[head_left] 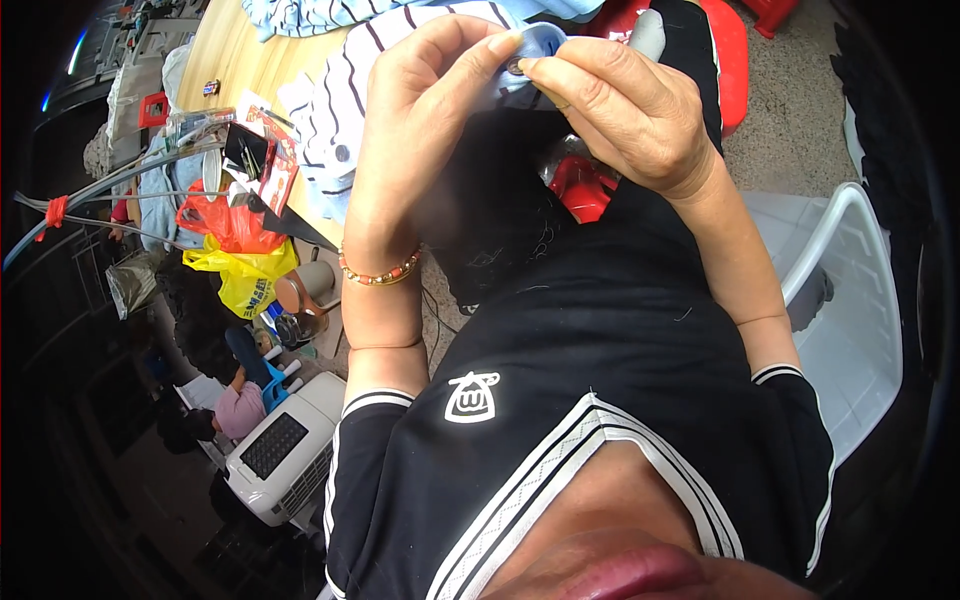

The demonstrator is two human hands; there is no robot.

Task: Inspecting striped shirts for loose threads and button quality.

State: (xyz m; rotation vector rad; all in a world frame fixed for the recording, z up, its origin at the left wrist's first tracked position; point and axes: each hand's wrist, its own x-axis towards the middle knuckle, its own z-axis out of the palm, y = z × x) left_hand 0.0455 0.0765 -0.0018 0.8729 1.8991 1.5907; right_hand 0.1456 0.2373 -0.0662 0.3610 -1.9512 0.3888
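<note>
My left hand (430, 110) pinches a light-blue edge (543, 38) of a striped shirt (375, 75) between thumb and fingers. Facing it, my right hand (630, 110) is closed with thumb and forefinger at the same edge. A small dark round button (515, 66) sits between the two sets of fingertips. The rest of the shirt, white with dark stripes, hangs beneath my left hand and spreads over the table's edge. Whether my right fingertips grip the button or only the cloth beside it is hard to see.
A wooden table (215, 60) at the upper left bears blue striped cloth (300, 15). Red (225, 218) and yellow plastic bags (245, 278) hang beside it, near grey cables (120, 180). A white plastic chair (850, 350) stands right; another person (240, 408) sits lower left.
</note>
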